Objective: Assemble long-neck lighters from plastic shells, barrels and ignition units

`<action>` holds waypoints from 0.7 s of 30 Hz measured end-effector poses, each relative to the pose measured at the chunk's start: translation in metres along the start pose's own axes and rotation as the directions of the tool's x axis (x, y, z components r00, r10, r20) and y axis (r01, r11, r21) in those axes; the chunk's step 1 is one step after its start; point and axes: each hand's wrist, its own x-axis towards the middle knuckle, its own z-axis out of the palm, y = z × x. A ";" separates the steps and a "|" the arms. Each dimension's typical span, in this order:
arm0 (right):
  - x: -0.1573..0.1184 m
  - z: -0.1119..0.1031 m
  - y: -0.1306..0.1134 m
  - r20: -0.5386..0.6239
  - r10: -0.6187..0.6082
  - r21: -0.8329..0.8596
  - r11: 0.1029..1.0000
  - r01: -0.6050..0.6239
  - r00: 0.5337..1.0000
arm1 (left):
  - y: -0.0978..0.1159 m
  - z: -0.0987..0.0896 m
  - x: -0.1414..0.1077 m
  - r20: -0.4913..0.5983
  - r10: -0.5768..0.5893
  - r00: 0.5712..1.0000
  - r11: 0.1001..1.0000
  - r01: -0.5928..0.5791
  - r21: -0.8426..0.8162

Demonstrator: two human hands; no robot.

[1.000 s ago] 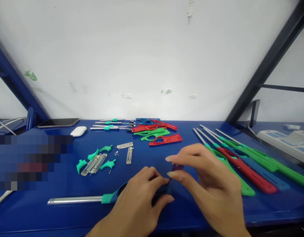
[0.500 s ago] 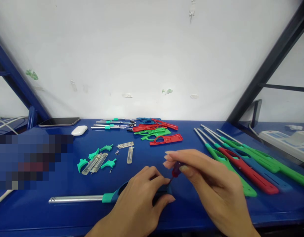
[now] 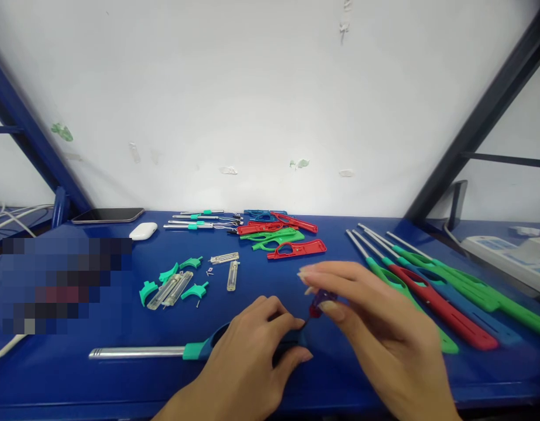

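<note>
My left hand (image 3: 252, 354) is closed around the handle of a blue gas lighter (image 3: 203, 349), which lies flat with its metal tube pointing left. In my right hand (image 3: 379, 333), thumb and fingers pinch a small screwdriver (image 3: 319, 304) with a purple and red handle. Its thin shaft slants down to the handle end of the lighter, near my left fingertips; the exact contact point is hard to make out. Left of centre lie teal triggers (image 3: 195, 290) beside clear fuel tanks (image 3: 179, 289). Tiny screws (image 3: 209, 273) rest near them.
Assembled lighters (image 3: 445, 304) in green, red and blue lie at the right. Red, green and blue casing halves (image 3: 296, 249) and metal tubes with wires (image 3: 188, 225) lie at the back. A phone (image 3: 108, 216) and white earbud case (image 3: 143, 231) sit back left. A wall (image 3: 270, 105) stands behind.
My right hand and the screwdriver have shifted slightly right, and the screwdriver handle leans over more. My left hand stays on the lighter. The whole view has moved a little.
</note>
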 end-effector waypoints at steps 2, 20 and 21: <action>0.000 -0.001 0.001 0.030 0.041 0.037 0.998 -0.042 0.999 | 0.000 0.000 0.000 -0.003 0.000 1.000 1.000 0.000 -0.003; -0.001 -0.004 -0.001 0.075 0.002 -0.004 1.000 -0.001 0.997 | 0.003 -0.002 0.000 0.026 -0.002 1.000 1.000 0.002 0.005; -0.001 -0.004 -0.001 0.037 -0.002 -0.003 1.000 0.002 0.999 | 0.002 -0.002 0.000 0.022 0.003 1.000 1.000 -0.003 0.005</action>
